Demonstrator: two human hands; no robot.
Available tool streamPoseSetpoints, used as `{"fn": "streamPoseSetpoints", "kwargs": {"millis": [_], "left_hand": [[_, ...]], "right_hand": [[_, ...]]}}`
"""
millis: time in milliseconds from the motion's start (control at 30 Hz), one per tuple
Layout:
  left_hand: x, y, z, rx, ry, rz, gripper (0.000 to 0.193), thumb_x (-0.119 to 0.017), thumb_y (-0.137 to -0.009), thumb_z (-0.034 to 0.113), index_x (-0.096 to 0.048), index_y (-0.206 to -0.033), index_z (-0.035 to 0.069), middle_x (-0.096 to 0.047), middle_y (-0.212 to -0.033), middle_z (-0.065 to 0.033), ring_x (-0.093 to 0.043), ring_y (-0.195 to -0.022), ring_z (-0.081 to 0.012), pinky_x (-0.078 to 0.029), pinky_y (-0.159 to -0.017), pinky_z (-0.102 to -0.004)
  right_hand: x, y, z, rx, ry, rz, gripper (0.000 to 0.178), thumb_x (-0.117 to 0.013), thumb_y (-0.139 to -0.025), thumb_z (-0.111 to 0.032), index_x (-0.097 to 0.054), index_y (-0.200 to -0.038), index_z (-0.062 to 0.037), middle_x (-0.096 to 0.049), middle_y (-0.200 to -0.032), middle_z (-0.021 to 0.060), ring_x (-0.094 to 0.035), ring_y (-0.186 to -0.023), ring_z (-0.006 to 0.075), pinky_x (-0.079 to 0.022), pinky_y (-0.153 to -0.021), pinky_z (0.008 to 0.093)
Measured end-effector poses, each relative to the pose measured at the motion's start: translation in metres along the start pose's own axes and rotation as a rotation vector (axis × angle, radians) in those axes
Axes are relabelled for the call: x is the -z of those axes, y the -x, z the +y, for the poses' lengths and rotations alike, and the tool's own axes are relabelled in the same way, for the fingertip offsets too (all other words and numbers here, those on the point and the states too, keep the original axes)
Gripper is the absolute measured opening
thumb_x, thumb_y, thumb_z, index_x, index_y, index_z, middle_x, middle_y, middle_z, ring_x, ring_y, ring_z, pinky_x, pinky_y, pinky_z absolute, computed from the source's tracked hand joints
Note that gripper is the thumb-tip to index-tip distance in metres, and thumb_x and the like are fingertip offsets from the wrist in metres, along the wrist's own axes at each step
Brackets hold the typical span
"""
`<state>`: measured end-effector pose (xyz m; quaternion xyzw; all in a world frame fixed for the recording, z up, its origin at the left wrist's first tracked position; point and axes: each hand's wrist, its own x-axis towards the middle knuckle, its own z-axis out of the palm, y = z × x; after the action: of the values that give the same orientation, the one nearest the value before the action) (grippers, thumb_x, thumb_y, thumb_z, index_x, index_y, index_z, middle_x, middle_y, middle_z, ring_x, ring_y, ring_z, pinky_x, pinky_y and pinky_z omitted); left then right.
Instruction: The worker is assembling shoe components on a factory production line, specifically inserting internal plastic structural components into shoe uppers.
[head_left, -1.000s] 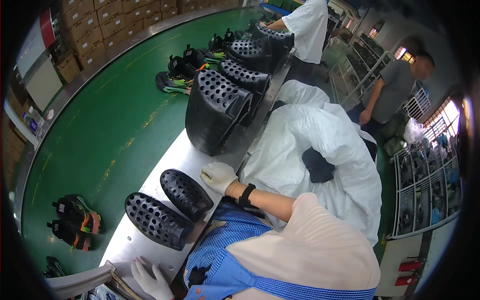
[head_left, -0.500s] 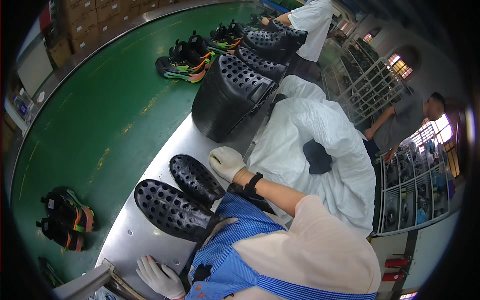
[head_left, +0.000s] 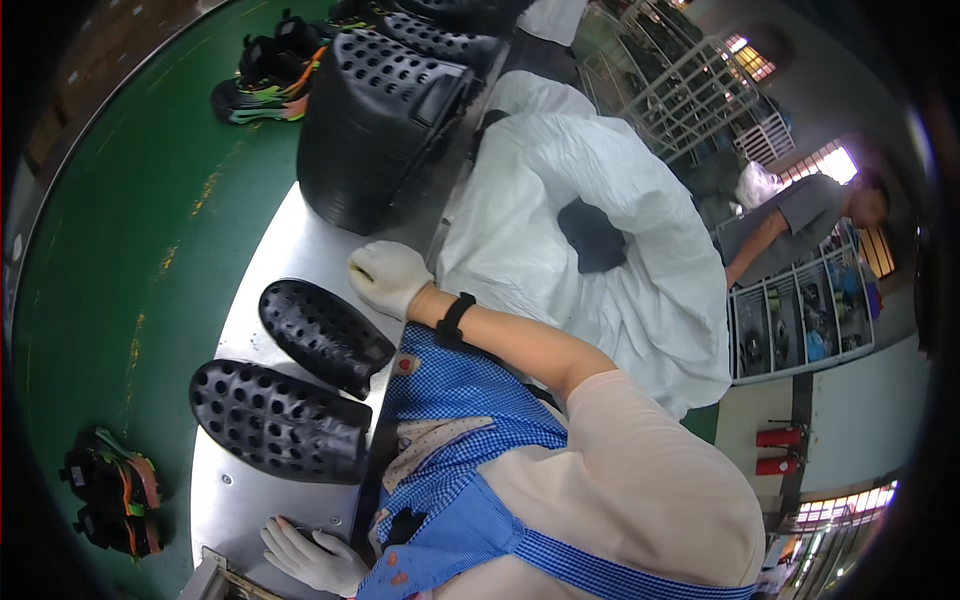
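My right hand (head_left: 390, 277), in a white glove with a black band at the wrist, is closed in a loose fist. It rests at the metal plate's edge, close to a black rounded shell with round holes (head_left: 322, 335); nothing shows in its curled fingers. A second, larger perforated black shell (head_left: 283, 420) lies beside the first. Below them my left hand (head_left: 312, 555), also gloved in white, lies with fingers stretched out on the bare metal plate (head_left: 262, 497). It is near the plate's lower end and holds nothing. A blue checked apron (head_left: 455, 375) covers my lap.
Bulky black perforated housings (head_left: 375, 130) stand past my right hand. Black sneakers with orange and green soles (head_left: 105, 490) sit on the green belt (head_left: 90, 300), with more sneakers (head_left: 265, 80) at the top. White sheeting (head_left: 520, 220) lies alongside; a person (head_left: 800, 215) stands near white racks (head_left: 800, 320).
The whole view has swung, so the scene sits further left and mostly higher. Both hands keep their places by the shells and plate.
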<state>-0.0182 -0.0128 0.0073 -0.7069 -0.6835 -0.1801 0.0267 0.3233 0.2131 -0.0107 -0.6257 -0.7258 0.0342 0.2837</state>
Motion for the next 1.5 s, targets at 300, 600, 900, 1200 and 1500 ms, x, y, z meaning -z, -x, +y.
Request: {"fn": "streamPoseSetpoints", "kwargs": {"millis": [300,600,900,1200,1500], "left_hand": [[0.002,-0.011,0.011,-0.044,-0.001,0.059,0.049,-0.044,-0.100,0.033,-0.055,-0.126,-0.007,-0.056,-0.128,-0.0277,-0.052,-0.120,-0.0458,-0.039,-0.104,-0.0545],[-0.011,0.006,-0.020,-0.068,-0.104,0.043,0.048,-0.039,-0.099,0.025,-0.050,-0.133,-0.007,-0.051,-0.136,-0.0249,-0.047,-0.127,-0.0424,-0.040,-0.106,-0.0482],[0.003,0.018,0.002,-0.065,-0.204,-0.026,0.049,-0.037,-0.100,0.027,-0.050,-0.134,-0.006,-0.050,-0.137,-0.0245,-0.047,-0.128,-0.0421,-0.039,-0.106,-0.0480],[-0.004,0.018,0.001,-0.102,-0.192,-0.082,0.051,-0.036,-0.101,0.030,-0.050,-0.134,-0.005,-0.049,-0.138,-0.0241,-0.046,-0.128,-0.0417,-0.038,-0.107,-0.0479],[-0.008,0.012,-0.015,-0.174,-0.163,-0.049,0.052,-0.034,-0.102,0.033,-0.050,-0.135,-0.004,-0.049,-0.138,-0.0237,-0.046,-0.129,-0.0414,-0.037,-0.107,-0.0478]], "right_hand": [[-0.004,-0.004,0.003,0.027,-0.087,0.043,0.021,-0.054,-0.083,-0.023,-0.059,-0.071,-0.0061,-0.062,-0.073,0.0156,-0.061,-0.074,0.0360,-0.048,-0.069,0.0478],[0.001,0.004,0.011,0.033,-0.251,0.019,0.019,-0.054,-0.082,-0.022,-0.064,-0.073,-0.0095,-0.066,-0.073,0.0126,-0.065,-0.072,0.0313,-0.050,-0.068,0.0454],[0.002,0.002,0.012,0.054,-0.313,-0.037,0.018,-0.054,-0.080,-0.021,-0.065,-0.071,-0.0106,-0.065,-0.072,0.0093,-0.065,-0.073,0.0280,-0.052,-0.069,0.0421],[-0.001,0.005,0.013,0.038,-0.377,0.002,0.018,-0.054,-0.079,-0.021,-0.066,-0.071,-0.0113,-0.066,-0.073,0.0086,-0.065,-0.074,0.0274,-0.052,-0.070,0.0414],[-0.001,0.007,0.012,0.012,-0.329,0.041,0.020,-0.052,-0.082,-0.019,-0.066,-0.072,-0.0097,-0.068,-0.077,0.0117,-0.067,-0.077,0.0300,-0.052,-0.070,0.0438]]}}
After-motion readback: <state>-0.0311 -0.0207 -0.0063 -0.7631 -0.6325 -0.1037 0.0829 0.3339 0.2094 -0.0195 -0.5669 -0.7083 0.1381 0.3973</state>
